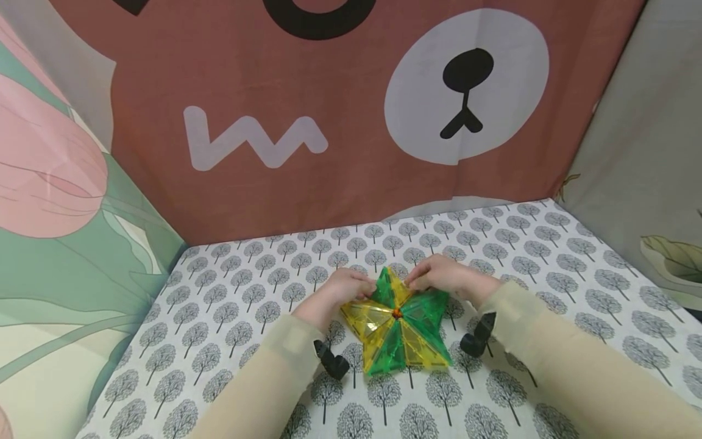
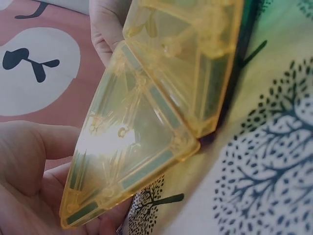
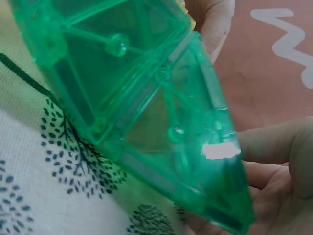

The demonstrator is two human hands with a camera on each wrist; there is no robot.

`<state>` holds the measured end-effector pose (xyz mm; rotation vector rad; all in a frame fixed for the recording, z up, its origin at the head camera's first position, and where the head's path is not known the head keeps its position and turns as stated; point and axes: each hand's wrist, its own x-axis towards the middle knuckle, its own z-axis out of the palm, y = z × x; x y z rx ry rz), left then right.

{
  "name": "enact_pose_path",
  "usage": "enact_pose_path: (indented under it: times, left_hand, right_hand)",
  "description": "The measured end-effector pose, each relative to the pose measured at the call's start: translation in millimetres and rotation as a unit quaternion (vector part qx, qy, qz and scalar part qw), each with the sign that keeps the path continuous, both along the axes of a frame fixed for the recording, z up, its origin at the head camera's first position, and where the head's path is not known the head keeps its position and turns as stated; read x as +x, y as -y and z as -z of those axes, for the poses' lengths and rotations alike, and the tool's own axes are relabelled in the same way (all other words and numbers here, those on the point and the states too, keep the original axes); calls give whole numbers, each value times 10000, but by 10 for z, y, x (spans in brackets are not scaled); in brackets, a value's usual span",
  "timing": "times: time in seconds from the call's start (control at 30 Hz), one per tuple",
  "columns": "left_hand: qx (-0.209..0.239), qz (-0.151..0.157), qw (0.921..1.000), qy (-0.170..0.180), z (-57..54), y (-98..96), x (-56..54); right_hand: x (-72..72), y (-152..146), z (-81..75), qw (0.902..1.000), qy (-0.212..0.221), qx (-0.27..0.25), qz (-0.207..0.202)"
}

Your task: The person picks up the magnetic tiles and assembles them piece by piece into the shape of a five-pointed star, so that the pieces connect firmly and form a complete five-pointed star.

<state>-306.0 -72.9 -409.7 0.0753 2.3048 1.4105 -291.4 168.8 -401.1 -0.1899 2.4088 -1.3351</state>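
Note:
A five-pointed star of translucent magnetic tiles (image 1: 411,344), in green and yellow triangles with a small orange-red centre, is over the cloth in the head view. At its upper left, my left hand (image 1: 345,285) grips the star's edge; in the left wrist view a yellow tile (image 2: 132,132) lies between thumb and fingers, the fingers partly hidden behind it. On the upper right side my right hand (image 1: 441,274) holds the star too. Its thumb and fingers are at the outer edge of a green tile (image 3: 181,132) in the right wrist view.
White cloth (image 1: 247,329) printed with grey trees covers the surface. Behind it hangs a reddish-brown fabric wall (image 1: 351,195) with a bear face. Floral fabric (image 1: 49,274) borders the left, and a grey curtain (image 1: 647,152) the right.

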Motion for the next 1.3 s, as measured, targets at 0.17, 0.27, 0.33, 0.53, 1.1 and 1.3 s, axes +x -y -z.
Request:
enact_pose_path:
  times: [0.17, 0.27, 0.33, 0.53, 1.1, 1.3]
  left_hand:
    - [8, 86, 9999, -150, -2, 114, 58]
    - [150, -57, 9996, -212, 0, 262, 127]
    - [453, -293, 9985, -88, -2, 378, 207]
    - [1315, -418, 9902, 199, -18, 666, 670]
    - [3156, -125, 9456, 781, 4, 548, 1154]
    - [3312, -201, 9404, 745, -7, 560, 1046]
  right_hand:
    - [114, -101, -81, 9996, -173, 148, -149]
    - [246, -223, -121, 9998, -110, 160, 71]
    - [374, -302, -122, 9995, -20, -12, 323]
    - [908, -418, 4, 9847, 465, -1508, 741]
    - [1266, -129, 28, 9493, 996, -2970, 257]
    - [1125, -63, 0, 9492, 923, -2989, 326]
